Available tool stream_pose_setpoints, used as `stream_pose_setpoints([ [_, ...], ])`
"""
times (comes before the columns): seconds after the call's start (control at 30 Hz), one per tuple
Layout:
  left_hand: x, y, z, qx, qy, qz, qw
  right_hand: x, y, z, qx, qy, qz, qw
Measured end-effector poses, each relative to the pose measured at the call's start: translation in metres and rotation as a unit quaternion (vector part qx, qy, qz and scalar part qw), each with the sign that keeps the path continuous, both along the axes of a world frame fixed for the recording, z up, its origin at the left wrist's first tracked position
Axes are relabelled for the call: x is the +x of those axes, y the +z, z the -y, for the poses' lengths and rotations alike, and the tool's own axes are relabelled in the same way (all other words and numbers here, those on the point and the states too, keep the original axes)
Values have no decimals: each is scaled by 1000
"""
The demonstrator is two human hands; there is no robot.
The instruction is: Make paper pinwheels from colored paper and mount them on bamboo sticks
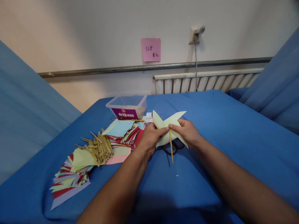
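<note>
A pale green paper pinwheel [168, 122] is held up over the blue cloth between both hands. My left hand [149, 138] pinches its left side near the centre. My right hand [187, 132] grips the right side, thumb at the centre, where a thin wooden stick [171, 146] hangs down from the paper. Black scissors [173, 148] lie on the cloth just under the hands, partly hidden.
Left of the hands lie a pile of wooden sticks [100, 147] and fanned coloured paper sheets [70, 177]. A clear plastic box [127, 107] stands behind them on the blue-covered table [221, 137]. A radiator [210, 81] and a pink note [150, 49] are on the wall.
</note>
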State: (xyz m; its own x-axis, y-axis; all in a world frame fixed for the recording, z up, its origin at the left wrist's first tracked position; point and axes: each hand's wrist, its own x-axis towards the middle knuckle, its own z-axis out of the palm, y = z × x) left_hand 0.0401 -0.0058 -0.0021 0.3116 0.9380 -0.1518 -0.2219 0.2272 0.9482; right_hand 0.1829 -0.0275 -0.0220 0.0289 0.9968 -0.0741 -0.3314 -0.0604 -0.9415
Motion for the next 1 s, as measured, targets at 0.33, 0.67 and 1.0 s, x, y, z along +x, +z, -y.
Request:
stream_pose_setpoints([
  [0.33, -3, -1, -1, 14, -3, 17, 1000, 4, 0, 1, 20, 36, -11, 999],
  [0.67, -3, 4, 1, 19, -8, -7, 1000, 1, 0, 0, 29, 8, 37, 999],
  [1.0, -5, -1, -3, 14, -19, 8, 1000, 0, -4, 0, 26, 19, -13, 999],
])
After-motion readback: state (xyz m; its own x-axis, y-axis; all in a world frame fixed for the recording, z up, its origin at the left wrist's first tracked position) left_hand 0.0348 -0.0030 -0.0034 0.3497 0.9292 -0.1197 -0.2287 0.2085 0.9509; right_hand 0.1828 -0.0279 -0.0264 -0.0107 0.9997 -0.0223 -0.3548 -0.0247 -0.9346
